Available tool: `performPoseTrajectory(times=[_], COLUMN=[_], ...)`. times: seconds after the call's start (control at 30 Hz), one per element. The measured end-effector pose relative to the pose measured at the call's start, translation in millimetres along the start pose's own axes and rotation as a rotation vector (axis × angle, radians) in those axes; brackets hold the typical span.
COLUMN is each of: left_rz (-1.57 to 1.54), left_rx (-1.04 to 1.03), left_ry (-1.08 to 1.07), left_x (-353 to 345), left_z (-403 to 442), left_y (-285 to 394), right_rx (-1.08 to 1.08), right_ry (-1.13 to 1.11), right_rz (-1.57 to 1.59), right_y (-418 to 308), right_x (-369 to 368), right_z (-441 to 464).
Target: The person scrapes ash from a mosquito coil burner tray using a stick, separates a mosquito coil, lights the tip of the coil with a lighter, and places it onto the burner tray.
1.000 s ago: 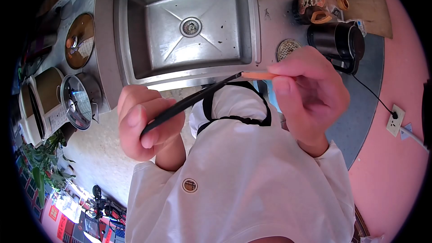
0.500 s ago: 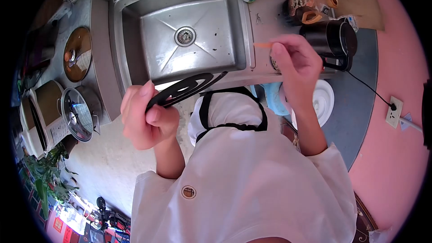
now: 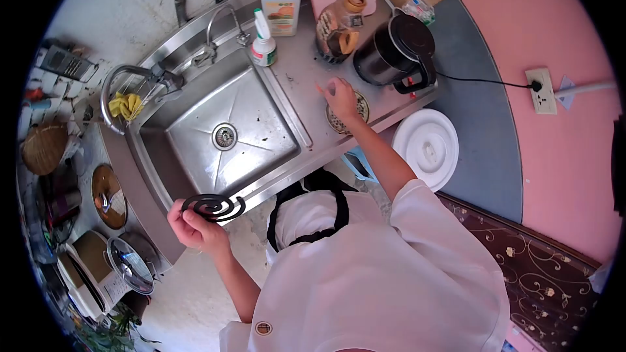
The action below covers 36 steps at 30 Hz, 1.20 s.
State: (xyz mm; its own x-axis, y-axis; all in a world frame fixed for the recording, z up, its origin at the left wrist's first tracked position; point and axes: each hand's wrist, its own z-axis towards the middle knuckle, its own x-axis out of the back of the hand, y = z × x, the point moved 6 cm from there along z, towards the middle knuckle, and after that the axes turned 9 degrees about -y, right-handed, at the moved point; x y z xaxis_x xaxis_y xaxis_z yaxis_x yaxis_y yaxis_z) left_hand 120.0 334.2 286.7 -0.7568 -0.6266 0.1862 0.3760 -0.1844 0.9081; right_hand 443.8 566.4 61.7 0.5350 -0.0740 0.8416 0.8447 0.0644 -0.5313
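Note:
A black spiral mosquito coil (image 3: 215, 206) is pinched at its outer edge by my left hand (image 3: 199, 229), over the front edge of the sink. My right hand (image 3: 342, 99) is over the counter, fingers pinched on a small thin orange piece (image 3: 319, 88) whose kind I cannot make out. Just under that hand lies a round patterned tin or dish (image 3: 360, 109), partly hidden by the hand and wrist. Beside it stands a dark electric kettle (image 3: 385, 55), its cord running to the wall.
The steel sink (image 3: 147, 140) has a curved faucet (image 3: 111, 91). Behind the right hand stand a brown bottle (image 3: 331, 29), a spray bottle (image 3: 263, 49) and a white jug (image 3: 282, 6). A white lidded bucket (image 3: 427, 124) is below the counter edge. Glass lids (image 3: 109, 189) lie left.
The view has swung to the right and shows more of the counter. My right hand has gone out over the round tin with the orange piece. The coil is still in my left hand, turned flatter.

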Motion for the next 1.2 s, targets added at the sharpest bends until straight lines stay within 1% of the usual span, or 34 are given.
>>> performPoseTrajectory(times=[0.03,0.07,0.1,0.17,0.23,0.3,0.33,0.37,0.4,0.43,0.47,0.5,0.53,0.57,0.63,0.67,0.7,0.73,0.77,0.8,0.83,0.9,0.97,1.0,1.07,1.1,1.17,1.2], left_rz=[-0.040,-0.042,-0.029,-0.033,-0.043,-0.002,0.008,0.048,0.086,0.090,0.086,0.082,0.115,0.130,0.052,0.019,-0.009,-0.005,-0.035,-0.071,-0.144,-0.236,-0.295,-0.313,-0.374,-0.375,-0.395,-0.411], left_rx=[0.027,0.067,0.101,0.139,0.129,0.124,0.123,0.118,0.107,0.096,0.122,0.150,0.131,0.126,0.191,0.189,0.156,0.127,0.144,0.126,0.145,0.212,0.226,0.226,0.236,0.245,0.276,0.295], left_ry=[0.058,0.064,0.068,0.052,0.029,-0.023,-0.038,0.023,0.086,0.071,0.034,-0.001,-0.069,-0.066,-0.082,-0.059,-0.052,-0.027,-0.072,-0.071,-0.145,-0.160,-0.153,-0.150,-0.159,-0.157,-0.148,-0.149], left_x=[0.0,3.4,-0.2,-10.0,-23.6,-38.6,-48.0,-54.7,-61.1,-68.3,-71.2,-70.8,-70.5,-72.5,-75.6,-69.9,-67.4,-70.7,-76.7,-78.1,-82.0,-84.2,-86.6,-86.5,-85.4,-84.2,-80.9,-78.6], left_z=[-4.0,-8.0,-8.9,-11.7,-12.8,-14.3,-16.2,-19.7,-22.2,-26.2,-33.4,-39.6,-44.2,-46.1,-52.4,-54.4,-54.6,-52.6,-49.4,-47.7,-45.1,-41.3,-34.3,-30.3,-23.6,-20.5,-14.6,-10.8], left_y=[-3.8,-13.4,-13.6,-16.0,-8.9,2.8,10.7,20.8,28.7,32.3,31.5,29.1,28.1,30.7,31.7,25.6,22.5,27.2,35.3,30.6,31.7,25.8,26.1,27.5,24.8,25.9,24.7,25.1], right_rx=[-0.047,-0.082,-0.101,-0.403,-0.516,-0.506,-0.510,-0.515,-0.547,-0.578,-0.589,-0.592,-0.587,-0.584,-0.563,-0.603,-0.652,-0.607,-0.559,-0.500,-0.436,-0.336,-0.262,-0.244,-0.041,-0.008,-0.034,-0.049], right_ry=[-0.082,-0.160,-0.141,-0.158,-0.053,0.153,0.160,0.164,0.126,0.092,0.096,0.049,-0.002,-0.010,-0.179,-0.129,-0.134,-0.069,0.036,0.189,0.346,0.607,0.751,0.752,0.610,0.465,0.052,-0.145], right_rz=[0.117,0.239,0.237,0.114,0.021,-0.101,-0.125,-0.150,-0.203,-0.252,-0.238,-0.299,-0.360,-0.348,-0.343,-0.307,-0.183,-0.151,-0.076,0.037,0.162,0.332,0.375,0.375,0.665,0.812,1.101,1.187], right_y=[15.7,30.3,51.3,118.5,170.0,214.2,231.4,246.4,253.3,258.5,264.1,266.6,266.9,265.4,267.7,285.7,283.5,287.8,284.3,274.5,260.8,229.1,187.2,158.8,84.7,45.7,-43.2,-83.1], right_x=[2.4,5.1,14.1,35.6,71.3,94.2,97.5,101.0,100.8,99.5,98.9,96.1,92.1,94.6,94.9,89.6,99.4,103.1,112.5,129.1,147.9,185.1,213.6,222.0,220.7,211.9,173.8,153.9], right_z=[-9.5,-15.2,-24.7,-49.5,-52.3,-38.2,-25.8,-14.1,-1.6,9.9,17.5,24.2,30.5,32.7,37.8,38.3,30.5,23.7,16.8,3.1,-11.4,-38.1,-59.6,-65.9,-75.0,-81.4,-102.7,-115.1])
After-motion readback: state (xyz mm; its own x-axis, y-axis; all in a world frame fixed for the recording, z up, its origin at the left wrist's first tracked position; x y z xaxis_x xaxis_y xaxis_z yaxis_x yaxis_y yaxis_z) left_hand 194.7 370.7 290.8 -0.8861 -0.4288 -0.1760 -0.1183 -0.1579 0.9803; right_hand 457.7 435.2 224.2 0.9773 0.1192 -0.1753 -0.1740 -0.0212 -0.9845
